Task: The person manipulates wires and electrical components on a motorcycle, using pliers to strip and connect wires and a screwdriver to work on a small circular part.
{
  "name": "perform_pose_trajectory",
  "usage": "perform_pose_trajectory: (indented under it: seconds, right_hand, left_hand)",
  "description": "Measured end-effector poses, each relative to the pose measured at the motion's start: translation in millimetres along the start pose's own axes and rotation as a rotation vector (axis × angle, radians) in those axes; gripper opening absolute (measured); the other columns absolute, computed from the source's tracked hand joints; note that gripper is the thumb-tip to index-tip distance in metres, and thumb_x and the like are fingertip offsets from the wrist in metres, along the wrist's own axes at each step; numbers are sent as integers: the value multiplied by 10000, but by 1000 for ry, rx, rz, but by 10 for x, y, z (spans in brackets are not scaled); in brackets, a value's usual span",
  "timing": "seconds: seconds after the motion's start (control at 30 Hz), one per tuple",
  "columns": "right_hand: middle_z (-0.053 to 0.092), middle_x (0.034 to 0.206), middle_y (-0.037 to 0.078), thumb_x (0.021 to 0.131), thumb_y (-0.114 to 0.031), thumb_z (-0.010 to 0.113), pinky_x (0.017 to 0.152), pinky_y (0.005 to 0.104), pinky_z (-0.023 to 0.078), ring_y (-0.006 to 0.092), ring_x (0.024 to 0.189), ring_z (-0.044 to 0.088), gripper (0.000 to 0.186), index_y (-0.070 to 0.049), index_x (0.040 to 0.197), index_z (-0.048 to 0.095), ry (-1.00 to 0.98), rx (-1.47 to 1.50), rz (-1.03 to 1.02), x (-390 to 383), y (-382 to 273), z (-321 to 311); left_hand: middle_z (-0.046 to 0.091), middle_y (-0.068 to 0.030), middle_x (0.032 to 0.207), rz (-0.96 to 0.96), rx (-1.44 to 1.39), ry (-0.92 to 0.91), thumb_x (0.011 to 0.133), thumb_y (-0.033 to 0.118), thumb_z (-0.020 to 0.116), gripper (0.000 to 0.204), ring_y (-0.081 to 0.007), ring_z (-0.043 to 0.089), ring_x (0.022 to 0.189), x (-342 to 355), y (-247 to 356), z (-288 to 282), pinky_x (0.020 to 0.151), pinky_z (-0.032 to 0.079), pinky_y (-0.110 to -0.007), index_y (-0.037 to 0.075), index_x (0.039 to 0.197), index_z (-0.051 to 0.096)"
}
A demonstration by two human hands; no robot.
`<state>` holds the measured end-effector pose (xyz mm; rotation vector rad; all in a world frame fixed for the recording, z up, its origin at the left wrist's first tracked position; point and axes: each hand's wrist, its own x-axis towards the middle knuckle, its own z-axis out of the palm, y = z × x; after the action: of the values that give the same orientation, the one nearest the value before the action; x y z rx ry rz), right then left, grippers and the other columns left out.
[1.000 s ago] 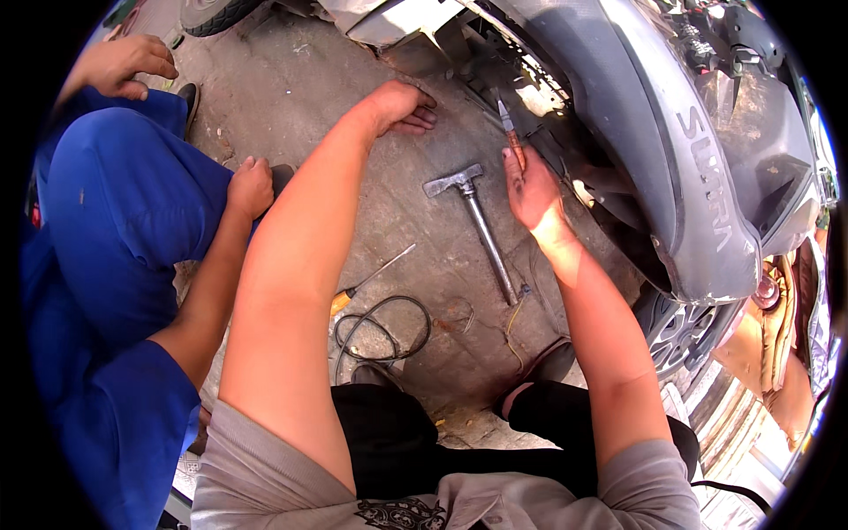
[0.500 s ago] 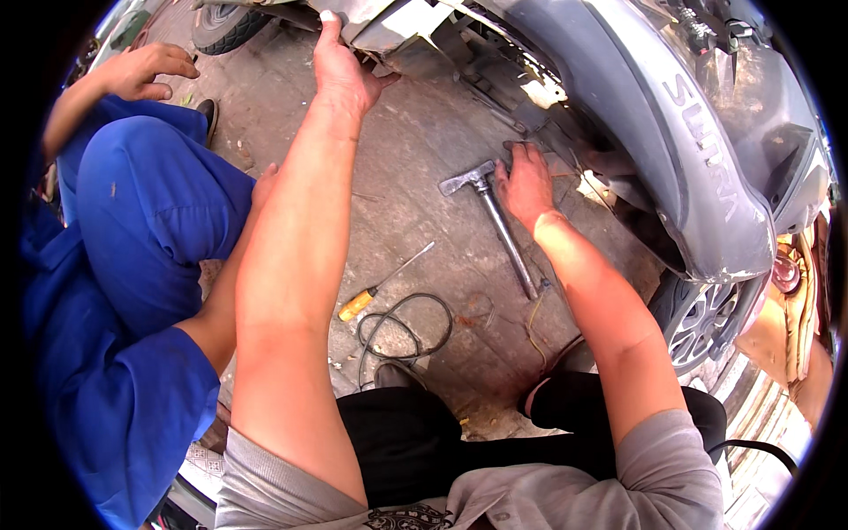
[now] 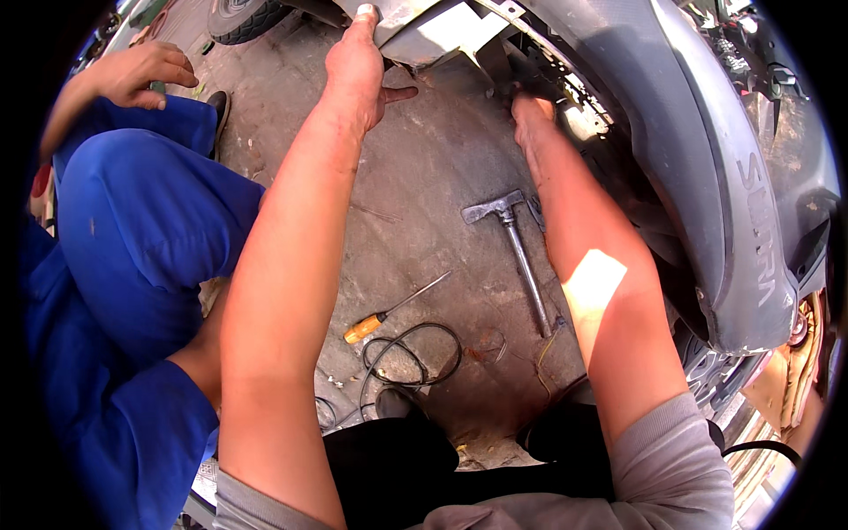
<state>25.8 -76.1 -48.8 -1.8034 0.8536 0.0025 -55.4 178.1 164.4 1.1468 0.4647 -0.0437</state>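
Observation:
My left hand (image 3: pixel 358 75) is up at the low grey panel (image 3: pixel 415 37) of a scooter-like vehicle. Its thumb presses on the panel's near corner, one finger sticks out to the right, and the others are hidden beneath. My right hand (image 3: pixel 533 109) reaches in under the vehicle's open underside, right of that panel, its fingers lost in shadow. Below it on the paving lies a metal hammer (image 3: pixel 521 256), its head pointing away from me, beside my right forearm. Nearer me lies a screwdriver (image 3: pixel 369 327) with a yellow handle, touched by neither hand.
A large grey body cover (image 3: pixel 689 132) curves along the right side, above a wheel (image 3: pixel 707 371). A black cable (image 3: pixel 411 358) lies coiled near my feet. At the left squats a person in blue (image 3: pixel 150 212), one hand (image 3: pixel 146 75) over the knee. A tyre (image 3: pixel 247 19) stands at the far left.
My right hand has moved from beside the hammer's head, forward and under the vehicle. My left hand stays at the panel. The view has shifted slightly.

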Motion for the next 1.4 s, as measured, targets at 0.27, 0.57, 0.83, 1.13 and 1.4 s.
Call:
perform_pose_trajectory:
  seconds: [0.27, 0.57, 0.83, 1.13, 1.4]
  right_hand:
    - [740, 1086, 212, 954, -224, 638, 837, 423, 558, 327, 989, 733, 295, 34, 1079, 708, -186, -368, -113, -576, -268, -40]
    - [626, 988, 60, 1016, -164, 623, 738, 280, 538, 133, 846, 608, 236, 0, 1186, 614, -247, 304, -549, -2201, -1438, -795]
    - [680, 1142, 56, 1065, -168, 557, 1031, 419, 503, 226, 1096, 630, 210, -53, 1231, 613, -734, 692, -275, -2199, -1699, -838]
    - [727, 1051, 53, 1047, -146, 609, 851, 334, 560, 186, 918, 671, 263, -37, 1281, 661, -757, -6, -327, -3055, -1874, -1342]
    - [582, 1361, 199, 826, -339, 843, 1014, 468, 501, 384, 1236, 581, 649, -70, 1368, 606, 324, -1354, -1751, -2861, -2644, -1547]
  left_hand:
    - [529, -162, 1437, 101, 234, 99, 1058, 550, 423, 672, -327, 569, 1211, 45, 7, -134, 837, 583, -496, 72, 1530, 428]
    - [497, -217, 1463, 725, 651, 472, 889, 406, 708, 624, -421, 484, 1329, -66, 8, -109, 1109, 432, -479, 125, 1427, 563]
    - [604, -306, 1262, 1003, 616, 318, 840, 360, 716, 363, -468, 606, 1113, -195, 139, 170, 981, 510, -526, 69, 1052, 764]
    - [745, -238, 1038, 999, 1322, -56, 874, 284, 540, 361, -402, 731, 972, 234, 723, 137, 866, 574, -490, 57, 1008, 787]
    - [741, -171, 763, 584, 662, -416, 946, 232, 520, 340, -312, 748, 773, -535, 1049, -33, 675, 584, -435, -9, 840, 736]
